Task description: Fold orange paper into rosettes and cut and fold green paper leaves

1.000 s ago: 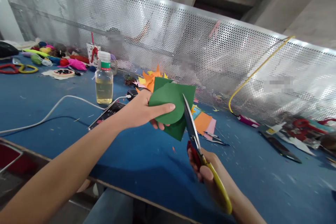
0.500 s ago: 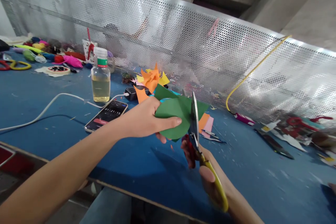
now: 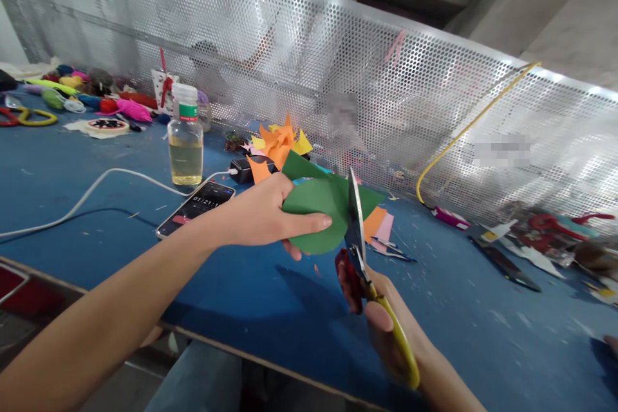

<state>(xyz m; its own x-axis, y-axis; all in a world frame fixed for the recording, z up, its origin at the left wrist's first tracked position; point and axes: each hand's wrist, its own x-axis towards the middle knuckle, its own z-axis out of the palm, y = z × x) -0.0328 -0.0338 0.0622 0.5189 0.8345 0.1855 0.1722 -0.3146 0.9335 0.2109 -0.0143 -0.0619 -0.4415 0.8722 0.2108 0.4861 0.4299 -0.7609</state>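
Note:
Between thumb and fingers, my left hand [image 3: 275, 212] pinches a sheet of green paper [image 3: 316, 206] with a rounded lower edge. My right hand [image 3: 381, 309] grips a pair of scissors [image 3: 356, 225] with one yellow handle and one red. The blades point up and stand at the right part of the paper, one blade in front of it. How far the other blade reaches behind the sheet is hidden. Both hands are raised above the blue table [image 3: 299, 315].
Behind the paper lie orange and yellow paper scraps [image 3: 280, 141]. To the left are a phone [image 3: 196, 206], a white cable [image 3: 91, 196] and a bottle of yellowish liquid [image 3: 186, 148]. Tweezers [image 3: 393, 251] lie right of the scissors. A perforated metal screen [image 3: 299, 58] borders the table.
My left hand and the green paper have shifted very slightly up and left. The scissor blades appear a little more closed across the paper.

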